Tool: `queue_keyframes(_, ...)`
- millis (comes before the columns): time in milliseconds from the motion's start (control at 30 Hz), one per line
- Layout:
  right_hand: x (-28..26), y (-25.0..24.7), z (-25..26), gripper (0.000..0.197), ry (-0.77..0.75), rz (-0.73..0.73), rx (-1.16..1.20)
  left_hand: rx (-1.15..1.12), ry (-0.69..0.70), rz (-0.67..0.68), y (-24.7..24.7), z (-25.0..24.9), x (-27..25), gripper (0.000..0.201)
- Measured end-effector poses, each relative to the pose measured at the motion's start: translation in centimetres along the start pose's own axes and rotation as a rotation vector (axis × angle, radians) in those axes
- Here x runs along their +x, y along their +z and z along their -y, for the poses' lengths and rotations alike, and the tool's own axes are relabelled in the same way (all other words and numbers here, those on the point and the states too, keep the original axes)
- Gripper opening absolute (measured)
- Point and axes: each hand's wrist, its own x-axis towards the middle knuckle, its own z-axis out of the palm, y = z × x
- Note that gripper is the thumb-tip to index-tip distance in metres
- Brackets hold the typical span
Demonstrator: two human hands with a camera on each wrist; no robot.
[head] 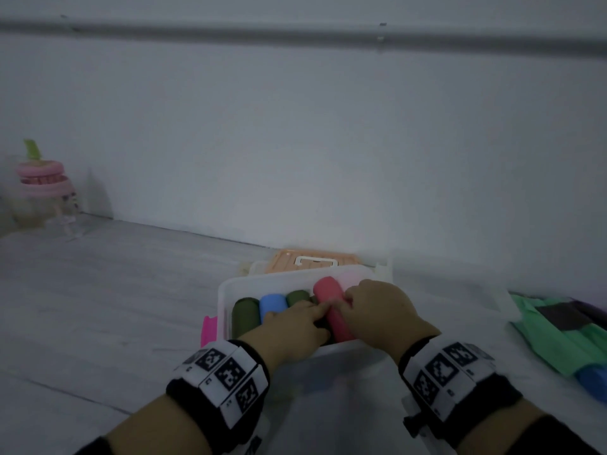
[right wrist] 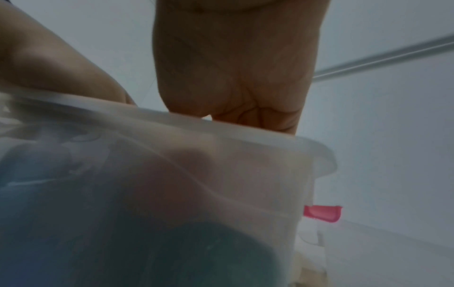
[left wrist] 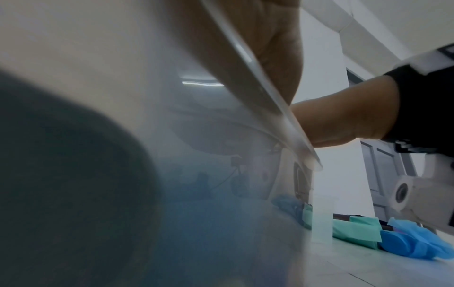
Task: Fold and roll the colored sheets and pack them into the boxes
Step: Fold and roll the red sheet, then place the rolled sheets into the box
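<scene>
One translucent box (head: 226, 300) stands on the pale table (head: 98, 290), close to the wall. Five rolls show inside it, lying side by side: two dark green rolls (head: 244, 315), one blue roll (head: 272, 303) between them, one red roll (head: 330, 307), and one pale pink roll (head: 351, 277) at the right end. The red roll sits higher than its neighbours, tilted up toward the far wall of the box.

The right hand (head: 382, 311) has its fingers curled over the red roll's near half, grasping it. The left hand (head: 295, 326) lies with extended fingers against the same roll from the left; whether it grips cannot be told, as the fingertips are hidden.

In both wrist views the box rim crosses the frame just below the palms, the contents a blur behind the wall.

One orange lid (head: 312, 261) lies behind the box, touching the wall. A pink clip (head: 208, 330) projects at the box's left side. To the right, apart from the box, lies a heap of unrolled sheets (head: 565, 336), green, dark and blue. One bottle (head: 46, 192) with pink rings stands far left. The table to the left of the box is open.

The wrist bands (head: 223, 372) carry square black-and-white markers; their small print is unreadable.
</scene>
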Motion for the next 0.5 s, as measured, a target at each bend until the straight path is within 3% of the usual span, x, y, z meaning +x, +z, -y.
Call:
queue_keyframes(133, -1.1, 0.7, -1.0, 0.062, 0.027, 0.070, 0.244, -0.125, 0.025, -0.071, 0.0, 0.0, -0.2, 0.055)
queue_keyframes(233, -2.5, 1.3, -1.5, 0.061, 0.064, 0.025, 0.484, -0.111, 0.027, -0.115, 0.1, 0.2, -0.3, 0.057)
queue_keyframes(367, -4.5, 2.3, -2.1, 0.056, 0.018, -0.134, 0.448, -0.077, 0.060, -0.203, 0.2, 0.2, -0.4, 0.051)
queue_keyframes(500, -8.3, 3.4, -5.9, 0.058, 0.102, -0.130, 0.532, -0.076, 0.070, -0.317, 0.2, -0.1, -0.9, 0.030)
